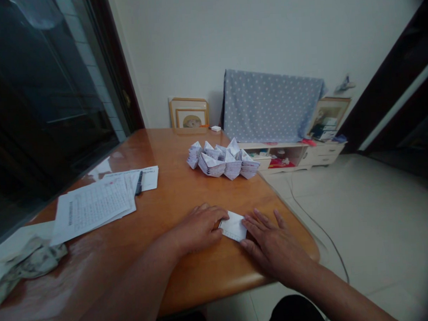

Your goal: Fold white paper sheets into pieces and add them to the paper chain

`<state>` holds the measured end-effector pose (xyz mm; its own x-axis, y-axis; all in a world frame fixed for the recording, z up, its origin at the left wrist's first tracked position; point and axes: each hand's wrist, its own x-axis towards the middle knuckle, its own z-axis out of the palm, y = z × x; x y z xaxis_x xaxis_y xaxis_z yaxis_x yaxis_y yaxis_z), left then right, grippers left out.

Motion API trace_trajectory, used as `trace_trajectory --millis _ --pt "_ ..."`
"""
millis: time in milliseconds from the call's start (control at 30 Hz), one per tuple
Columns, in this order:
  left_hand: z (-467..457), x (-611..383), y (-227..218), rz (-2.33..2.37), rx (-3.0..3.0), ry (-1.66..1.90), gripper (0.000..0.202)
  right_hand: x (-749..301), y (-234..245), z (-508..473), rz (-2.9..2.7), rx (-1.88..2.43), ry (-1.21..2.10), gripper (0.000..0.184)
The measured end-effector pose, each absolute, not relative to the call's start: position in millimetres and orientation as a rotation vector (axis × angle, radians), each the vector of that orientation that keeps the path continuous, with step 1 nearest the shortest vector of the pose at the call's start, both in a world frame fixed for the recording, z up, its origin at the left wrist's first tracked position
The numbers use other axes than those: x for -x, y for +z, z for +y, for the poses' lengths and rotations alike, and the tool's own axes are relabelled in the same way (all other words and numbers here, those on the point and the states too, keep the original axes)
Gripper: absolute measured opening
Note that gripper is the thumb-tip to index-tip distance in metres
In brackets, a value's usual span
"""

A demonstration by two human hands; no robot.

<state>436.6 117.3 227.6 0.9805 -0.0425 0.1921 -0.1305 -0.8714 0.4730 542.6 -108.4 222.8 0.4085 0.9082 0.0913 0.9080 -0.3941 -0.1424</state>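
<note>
Glossy brown table (173, 195) fills the near part of the room, and close to its front edge a folded white paper (234, 227) lies flat between the two hands. At the left edge of this paper is the left grip (202, 228), thumb and forefinger slightly parted, both touching it; whether they pinch it I cannot tell. Along its right edge lies the right grip (270, 245), loose and unclenched, fingers spread, some fingertips on the paper and others beside it. Well to the left of the paper sit a crumpled cloth (41, 259) and, a little farther off, printed sheets (95, 203) with a dark pen (139, 182). Straight beyond the paper stands a cluster of pointed folded pieces (221, 162). Farther past it, to the right, a polka-dot cover (271, 106) hangs above a low white cabinet (322, 156); past it, slightly left, a framed picture (191, 118) stands by the pale wall (173, 48).
</note>
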Motion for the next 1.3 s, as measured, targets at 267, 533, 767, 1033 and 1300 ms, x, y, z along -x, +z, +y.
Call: trace_trajectory --millis 267,533,767,1033,1300 --pt "116 -434 231 -0.045 -2.737 0.231 0.038 -530 227 -96 -1.633 2.549 -0.14 0.063" --pt "114 -435 234 0.125 -2.777 0.256 0.04 -535 238 -93 -1.688 2.506 -0.136 0.039" --pt "114 -436 231 0.142 -2.757 0.248 0.039 -540 240 -73 -1.681 2.528 -0.13 0.033" --pt "113 -434 234 -0.069 -2.727 0.217 0.037 -555 240 -76 -1.628 2.421 0.025 0.025" --pt "114 -434 231 -0.055 -2.744 0.204 0.036 -569 232 -108 -1.483 2.394 -0.057 0.031"
